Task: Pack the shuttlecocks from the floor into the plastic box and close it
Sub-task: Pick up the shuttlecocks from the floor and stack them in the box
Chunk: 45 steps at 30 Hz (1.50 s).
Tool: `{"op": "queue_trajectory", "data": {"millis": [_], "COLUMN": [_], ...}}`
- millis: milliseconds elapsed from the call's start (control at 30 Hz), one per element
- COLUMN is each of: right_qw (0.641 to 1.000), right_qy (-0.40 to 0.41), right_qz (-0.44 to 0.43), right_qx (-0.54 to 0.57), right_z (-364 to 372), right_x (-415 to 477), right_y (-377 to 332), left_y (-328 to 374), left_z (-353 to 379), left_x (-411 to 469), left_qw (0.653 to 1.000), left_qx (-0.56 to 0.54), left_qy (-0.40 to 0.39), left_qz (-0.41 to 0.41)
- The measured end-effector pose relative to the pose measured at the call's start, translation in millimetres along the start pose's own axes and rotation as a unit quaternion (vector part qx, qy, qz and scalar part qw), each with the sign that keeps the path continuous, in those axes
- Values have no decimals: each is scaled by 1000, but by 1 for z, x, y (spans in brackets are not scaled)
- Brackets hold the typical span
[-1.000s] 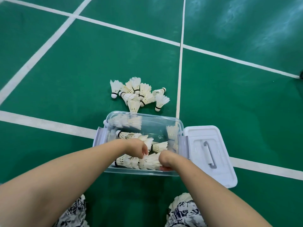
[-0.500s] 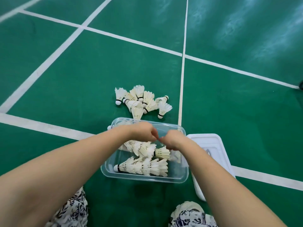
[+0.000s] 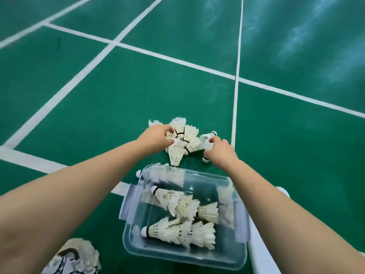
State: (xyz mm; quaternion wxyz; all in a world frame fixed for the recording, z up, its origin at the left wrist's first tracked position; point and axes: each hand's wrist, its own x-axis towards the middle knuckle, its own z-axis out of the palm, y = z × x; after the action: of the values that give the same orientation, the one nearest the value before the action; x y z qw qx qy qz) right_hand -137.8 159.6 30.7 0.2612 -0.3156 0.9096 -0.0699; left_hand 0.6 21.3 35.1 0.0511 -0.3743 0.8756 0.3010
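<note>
A pile of white feather shuttlecocks (image 3: 187, 139) lies on the green court floor just beyond the clear plastic box (image 3: 136, 244). The box stands open and holds several shuttlecocks (image 3: 183, 232) lying on their sides. My left hand (image 3: 154, 138) rests on the left side of the pile, fingers curled around shuttlecocks there. My right hand (image 3: 220, 150) is at the pile's right side, fingers closing on a shuttlecock (image 3: 206, 142) whose cork end shows below my hand. The box's white lid (image 3: 262, 256) lies on the floor right of the box, mostly hidden by my right arm.
White court lines (image 3: 236, 107) cross the green floor; one runs just right of the pile, another passes under the box's left end. One shuttlecock (image 3: 139, 173) lies against the box's far left corner. My patterned trouser knee (image 3: 75, 258) shows at the bottom left.
Both hands have left the box and reached forward over its far rim to the pile on the floor. The view has tilted, so box and pile sit lower and to the right.
</note>
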Motion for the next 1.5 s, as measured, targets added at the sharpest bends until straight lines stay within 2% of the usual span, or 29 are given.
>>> {"op": "queue_trajectory", "data": {"millis": [100, 200, 367, 500, 733, 900, 1100, 1233, 1333, 1400, 1500], "right_qw": [1000, 1000, 1000, 999, 999, 995, 985, 987, 987, 989, 990], "right_qy": [4, 3, -18, -2, -7, 62, 103, 112, 144, 126, 77], "right_qz": [16, 14, -10, -52, -52, -79, -129, -108, -72, -72, -110], "right_qx": [-13, -16, -20, -9, 4, 9, 48, 48, -7, -34, -47], "right_z": [14, 30, 51, 54, 39, 9, -43, -55, -55, -51, -40], "right_x": [32, 59, 86, 93, 85, 49, -13, -51, -75, -88, -104], "right_y": [10, 19, 28, 28, 25, 24, 21, 21, 24, 23, 16], "left_y": [-17, -26, -24, -21, -32, -20, 9, 28, 36, 42, 52], "left_z": [23, 48, 75, 78, 59, 32, -3, -18, -20, -19, -10], "left_x": [24, 49, 77, 85, 77, 53, 8, -26, -48, -63, -80], "left_qw": [998, 985, 960, 946, 982, 998, 999, 998, 992, 981, 978], "left_qx": [53, 143, 209, 260, 131, 10, -34, -52, -127, -192, -207], "left_qy": [-32, -85, -162, -162, -113, -36, 30, 22, -1, -22, -30], "left_qz": [-2, 39, 91, 103, 74, 48, 30, 36, 27, 12, 18]}}
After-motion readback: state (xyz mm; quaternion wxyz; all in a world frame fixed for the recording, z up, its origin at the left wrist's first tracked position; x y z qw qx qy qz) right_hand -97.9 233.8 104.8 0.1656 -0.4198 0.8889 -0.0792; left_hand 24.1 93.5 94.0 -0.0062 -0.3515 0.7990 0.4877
